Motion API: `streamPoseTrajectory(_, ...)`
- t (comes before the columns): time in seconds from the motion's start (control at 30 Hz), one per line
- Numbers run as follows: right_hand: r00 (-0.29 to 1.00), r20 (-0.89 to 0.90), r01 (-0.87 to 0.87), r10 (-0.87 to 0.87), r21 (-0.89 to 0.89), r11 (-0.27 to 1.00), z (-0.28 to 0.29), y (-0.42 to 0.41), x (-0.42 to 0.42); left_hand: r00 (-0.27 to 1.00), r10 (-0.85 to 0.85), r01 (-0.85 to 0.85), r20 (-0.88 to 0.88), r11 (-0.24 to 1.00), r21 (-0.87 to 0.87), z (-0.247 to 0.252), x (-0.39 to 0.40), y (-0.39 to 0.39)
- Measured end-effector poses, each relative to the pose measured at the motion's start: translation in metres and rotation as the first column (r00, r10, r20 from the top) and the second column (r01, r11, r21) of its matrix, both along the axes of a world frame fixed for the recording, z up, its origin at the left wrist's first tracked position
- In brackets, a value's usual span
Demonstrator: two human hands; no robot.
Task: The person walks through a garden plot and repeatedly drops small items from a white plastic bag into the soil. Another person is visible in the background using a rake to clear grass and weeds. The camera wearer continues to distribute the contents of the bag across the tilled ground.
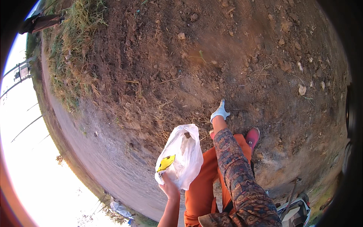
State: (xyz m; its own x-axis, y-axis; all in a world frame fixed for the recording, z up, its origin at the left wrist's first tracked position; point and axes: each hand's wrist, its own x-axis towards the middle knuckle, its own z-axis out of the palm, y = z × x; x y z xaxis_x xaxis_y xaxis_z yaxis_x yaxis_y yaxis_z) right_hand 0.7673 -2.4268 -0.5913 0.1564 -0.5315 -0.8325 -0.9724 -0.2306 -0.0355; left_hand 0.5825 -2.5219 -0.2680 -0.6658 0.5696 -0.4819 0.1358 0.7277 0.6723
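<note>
My left hand (169,185) grips the rim of a white translucent plastic bag (185,159), whose mouth gapes upward. A yellow piece with black marks (166,163) shows at the bag's near left side, and a small dark lump lies near its far end. My right hand (220,112), in a pale glove, reaches down to the brown soil (198,93), fingers pointing away from me. Its fingertips are at or just above the ground; whether they touch anything is too small to tell.
Dry grass (76,56) lines the upper left beside a dirt road (113,167). A person's legs (42,24) stand at the top left corner. Pale stones (302,90) lie at the right. Part of a vehicle (295,212) shows at the lower right. My pink shoe (252,137) is on the soil.
</note>
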Motion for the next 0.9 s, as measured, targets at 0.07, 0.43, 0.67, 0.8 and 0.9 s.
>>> streamPoseTrajectory(0.07, 0.996, 0.012, 0.090, -0.091, 0.087, 0.992, -0.014, -0.008, 0.003, 0.998, -0.058, 0.058, 0.018, 0.998, 0.023, 0.004, 0.007, 0.005)
streamPoseTrajectory(0.43, 0.999, 0.002, -0.040, 0.054, 0.704, 0.709, 0.091, -0.041, 0.092, 0.969, -0.235, 0.224, 0.070, 0.964, 0.142, 0.054, 0.046, 0.038)
streamPoseTrajectory(0.67, 0.912, -0.038, -0.129, 0.409, 0.919, 0.372, 0.399, -0.055, 0.128, 0.943, -0.304, 0.267, 0.137, 0.934, 0.237, 0.134, 0.095, 0.041)
streamPoseTrajectory(0.8, 0.821, -0.355, 0.185, 0.448, 0.907, 0.379, 0.467, -0.064, 0.105, 0.885, -0.465, 0.437, 0.035, 0.853, 0.284, 0.199, 0.129, 0.034)
streamPoseTrajectory(0.9, 0.727, -0.513, 0.357, 0.457, 0.851, 0.386, 0.479, -0.061, 0.090, 0.773, -0.626, 0.628, -0.101, 0.732, 0.264, 0.259, 0.145, 0.018)
